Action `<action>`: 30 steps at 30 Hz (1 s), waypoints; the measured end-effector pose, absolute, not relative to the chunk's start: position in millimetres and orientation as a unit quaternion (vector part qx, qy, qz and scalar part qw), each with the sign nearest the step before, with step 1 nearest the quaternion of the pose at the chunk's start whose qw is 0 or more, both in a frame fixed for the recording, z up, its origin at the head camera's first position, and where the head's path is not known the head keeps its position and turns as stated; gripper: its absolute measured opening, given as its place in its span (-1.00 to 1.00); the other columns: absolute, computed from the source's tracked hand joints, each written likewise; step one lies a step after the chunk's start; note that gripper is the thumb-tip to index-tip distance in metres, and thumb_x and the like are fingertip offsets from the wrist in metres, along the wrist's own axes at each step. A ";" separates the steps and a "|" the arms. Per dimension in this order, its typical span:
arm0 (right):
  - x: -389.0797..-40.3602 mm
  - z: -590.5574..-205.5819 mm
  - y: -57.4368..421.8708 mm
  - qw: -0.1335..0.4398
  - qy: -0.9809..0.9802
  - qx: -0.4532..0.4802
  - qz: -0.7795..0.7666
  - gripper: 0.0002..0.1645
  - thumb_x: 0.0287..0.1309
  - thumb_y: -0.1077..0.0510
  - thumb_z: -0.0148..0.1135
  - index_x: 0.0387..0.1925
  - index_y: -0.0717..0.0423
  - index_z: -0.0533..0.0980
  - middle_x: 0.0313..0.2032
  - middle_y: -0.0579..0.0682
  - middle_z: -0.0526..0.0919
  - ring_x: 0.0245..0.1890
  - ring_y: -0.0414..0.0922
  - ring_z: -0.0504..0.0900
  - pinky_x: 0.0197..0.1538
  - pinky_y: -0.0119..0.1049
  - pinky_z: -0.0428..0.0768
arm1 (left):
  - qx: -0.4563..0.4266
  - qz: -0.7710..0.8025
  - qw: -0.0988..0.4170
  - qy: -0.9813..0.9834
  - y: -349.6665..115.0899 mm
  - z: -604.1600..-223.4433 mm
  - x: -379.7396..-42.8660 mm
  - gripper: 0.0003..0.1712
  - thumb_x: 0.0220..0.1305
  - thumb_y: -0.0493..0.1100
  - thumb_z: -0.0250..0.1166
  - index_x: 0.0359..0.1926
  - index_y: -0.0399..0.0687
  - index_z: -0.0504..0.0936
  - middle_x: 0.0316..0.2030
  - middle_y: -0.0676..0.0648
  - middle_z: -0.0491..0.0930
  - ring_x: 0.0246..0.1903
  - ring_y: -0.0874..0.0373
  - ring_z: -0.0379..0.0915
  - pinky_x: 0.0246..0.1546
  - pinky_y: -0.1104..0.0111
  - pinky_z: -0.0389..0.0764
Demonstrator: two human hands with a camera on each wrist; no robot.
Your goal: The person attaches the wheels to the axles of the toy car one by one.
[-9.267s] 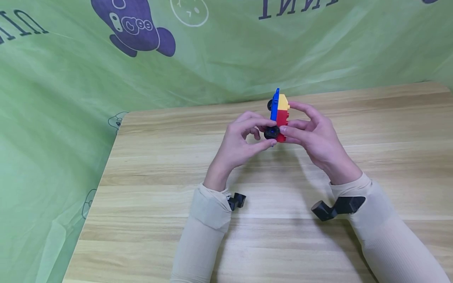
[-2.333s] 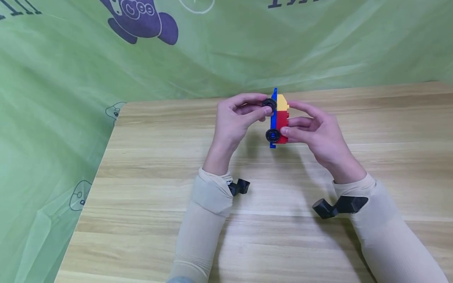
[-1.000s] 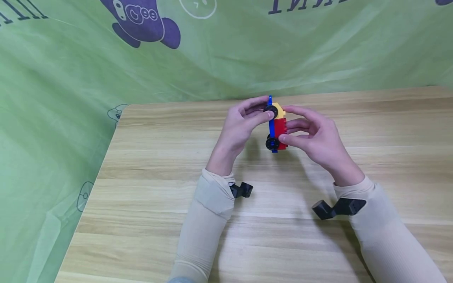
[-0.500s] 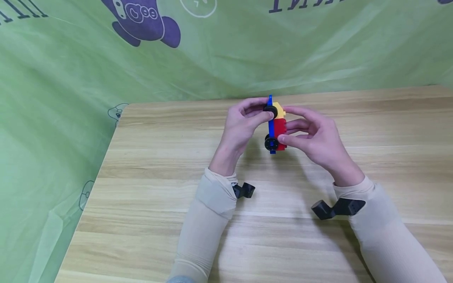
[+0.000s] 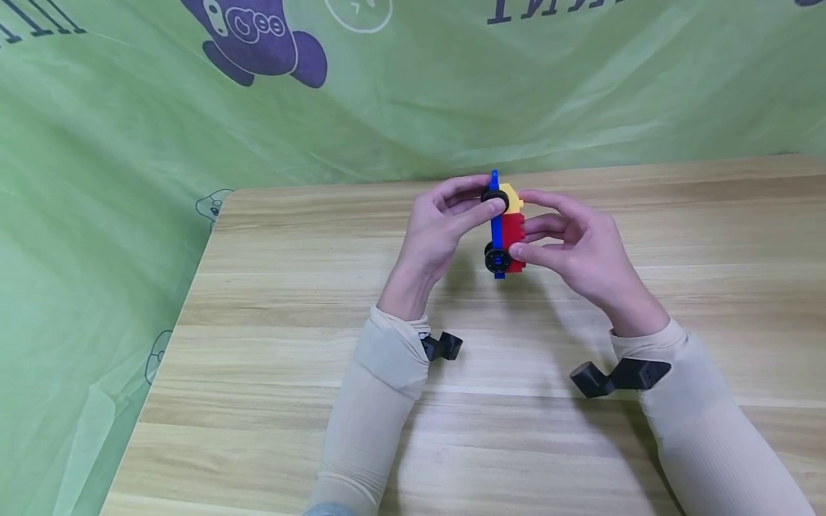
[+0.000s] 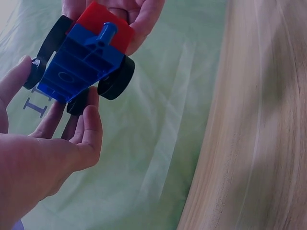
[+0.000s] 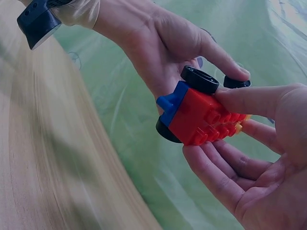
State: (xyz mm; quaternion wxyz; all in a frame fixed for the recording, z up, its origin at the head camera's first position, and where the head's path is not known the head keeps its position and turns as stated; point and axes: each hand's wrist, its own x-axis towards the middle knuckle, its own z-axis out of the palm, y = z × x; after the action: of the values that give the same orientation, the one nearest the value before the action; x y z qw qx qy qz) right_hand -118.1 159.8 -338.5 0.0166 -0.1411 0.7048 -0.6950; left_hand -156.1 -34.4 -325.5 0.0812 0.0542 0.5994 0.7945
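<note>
A toy car of building blocks is held up above the table, standing on end. Its blue wheeled base (image 6: 76, 64) faces left; a red block (image 7: 192, 117) and a yellow block (image 5: 512, 198) are fixed on it. Black wheels (image 5: 497, 260) sit at both ends. My left hand (image 5: 439, 226) pinches the front pair of wheels at the yellow end between thumb and fingers. My right hand (image 5: 574, 247) grips the blocks from the other side, thumb on the red side and a fingertip by the yellow block. In the right wrist view, studs on the red block face the right palm.
The wooden table (image 5: 290, 301) spreads beneath both forearms. A green printed cloth (image 5: 413, 100) hangs behind it and down its left side. Black wrist cameras (image 5: 442, 347) are strapped to both sleeves.
Earlier the left fingers were at the lower wheels; they have since moved up to the wheels at the yellow end. The right hand keeps its hold, and the last half second shows only slight shifts.
</note>
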 end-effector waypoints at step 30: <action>-116.0 -341.3 154.7 -0.045 0.774 -0.137 -0.616 -0.22 -0.06 0.49 0.49 0.26 0.10 0.53 -0.25 -0.26 0.76 -0.23 -0.27 0.75 -0.19 -0.47 0.73 | 0.044 0.804 0.053 0.591 -26.3 -329.6 -156.1 -0.59 0.20 -0.48 0.38 0.09 -0.46 0.62 -0.09 -0.26 0.71 -0.22 0.18 0.67 0.06 0.30 0.69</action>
State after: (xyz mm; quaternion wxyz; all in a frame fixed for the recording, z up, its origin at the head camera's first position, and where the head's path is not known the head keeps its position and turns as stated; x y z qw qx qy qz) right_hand -116.0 154.7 -341.3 -0.0448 -0.1368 0.7741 -0.6165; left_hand -156.1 -26.3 -329.6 0.0532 0.0442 0.5906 0.8040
